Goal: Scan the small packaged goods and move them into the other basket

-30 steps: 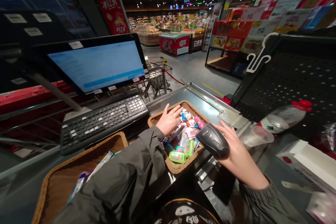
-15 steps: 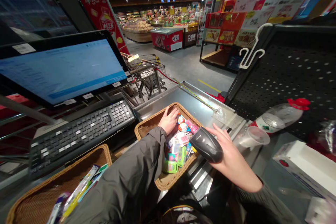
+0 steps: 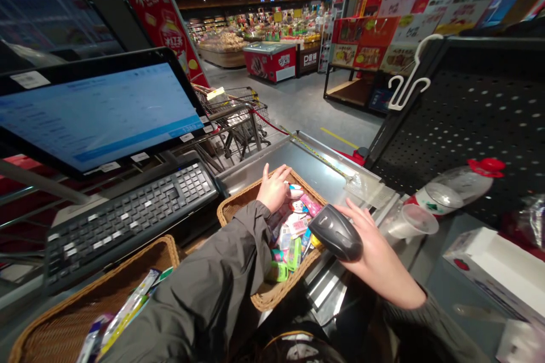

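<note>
A black scanner (image 3: 335,232) is gripped above the right rim of the wicker basket (image 3: 267,298) by the right hand (image 3: 374,254), fingers partly extended. The left hand (image 3: 273,190), loosely curled, is positioned at the basket's far side; its grip cannot be determined.

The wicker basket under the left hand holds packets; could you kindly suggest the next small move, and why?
I would probably have the left hand lift one of the packets toward the black scanner: that hand reaches over the far end of the wicker basket, close to the packets, and the right hand holds the scanner by the basket's right rim.
</note>
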The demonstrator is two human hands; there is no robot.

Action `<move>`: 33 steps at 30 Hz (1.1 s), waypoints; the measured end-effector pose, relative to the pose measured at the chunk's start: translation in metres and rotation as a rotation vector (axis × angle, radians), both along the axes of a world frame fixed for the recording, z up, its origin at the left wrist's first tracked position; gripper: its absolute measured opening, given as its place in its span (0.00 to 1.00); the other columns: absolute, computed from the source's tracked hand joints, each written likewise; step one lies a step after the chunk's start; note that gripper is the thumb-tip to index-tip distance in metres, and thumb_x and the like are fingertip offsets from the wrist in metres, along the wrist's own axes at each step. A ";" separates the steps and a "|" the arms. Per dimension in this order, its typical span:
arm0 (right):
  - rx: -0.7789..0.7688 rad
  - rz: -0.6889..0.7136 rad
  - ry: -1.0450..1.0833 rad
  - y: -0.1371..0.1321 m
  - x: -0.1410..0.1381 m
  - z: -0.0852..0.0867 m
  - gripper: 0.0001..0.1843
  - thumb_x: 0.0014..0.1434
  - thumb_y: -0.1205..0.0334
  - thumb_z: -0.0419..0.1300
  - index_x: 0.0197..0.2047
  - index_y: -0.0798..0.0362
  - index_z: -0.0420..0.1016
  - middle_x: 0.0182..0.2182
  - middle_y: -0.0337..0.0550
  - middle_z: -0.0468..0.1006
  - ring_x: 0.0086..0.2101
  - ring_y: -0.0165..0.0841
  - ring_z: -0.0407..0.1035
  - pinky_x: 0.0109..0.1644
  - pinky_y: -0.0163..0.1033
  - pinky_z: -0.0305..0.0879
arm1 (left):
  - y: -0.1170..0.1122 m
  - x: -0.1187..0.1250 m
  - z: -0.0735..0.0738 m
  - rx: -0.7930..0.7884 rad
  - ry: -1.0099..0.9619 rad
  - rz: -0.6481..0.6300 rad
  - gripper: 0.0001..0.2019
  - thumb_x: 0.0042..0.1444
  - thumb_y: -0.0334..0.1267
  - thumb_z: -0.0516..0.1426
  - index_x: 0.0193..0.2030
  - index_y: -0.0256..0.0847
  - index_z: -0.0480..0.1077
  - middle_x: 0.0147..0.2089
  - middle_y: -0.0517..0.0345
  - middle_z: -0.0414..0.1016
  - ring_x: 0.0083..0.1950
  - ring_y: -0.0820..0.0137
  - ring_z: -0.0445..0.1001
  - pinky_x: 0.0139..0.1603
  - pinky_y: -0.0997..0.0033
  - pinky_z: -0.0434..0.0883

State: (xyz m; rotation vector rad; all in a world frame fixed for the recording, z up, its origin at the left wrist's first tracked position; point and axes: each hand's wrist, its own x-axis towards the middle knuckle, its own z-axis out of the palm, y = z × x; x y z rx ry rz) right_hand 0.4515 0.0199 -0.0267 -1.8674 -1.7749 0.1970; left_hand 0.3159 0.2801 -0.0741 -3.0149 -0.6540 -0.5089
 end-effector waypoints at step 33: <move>0.125 0.622 -0.143 0.041 -0.189 0.042 0.32 0.57 0.65 0.56 0.65 0.50 0.62 0.65 0.52 0.60 0.69 0.51 0.42 0.69 0.68 0.42 | -0.129 -0.349 0.115 -0.286 -0.409 0.708 0.11 0.56 0.40 0.52 0.26 0.43 0.72 0.64 0.56 0.69 0.72 0.52 0.52 0.68 0.32 0.46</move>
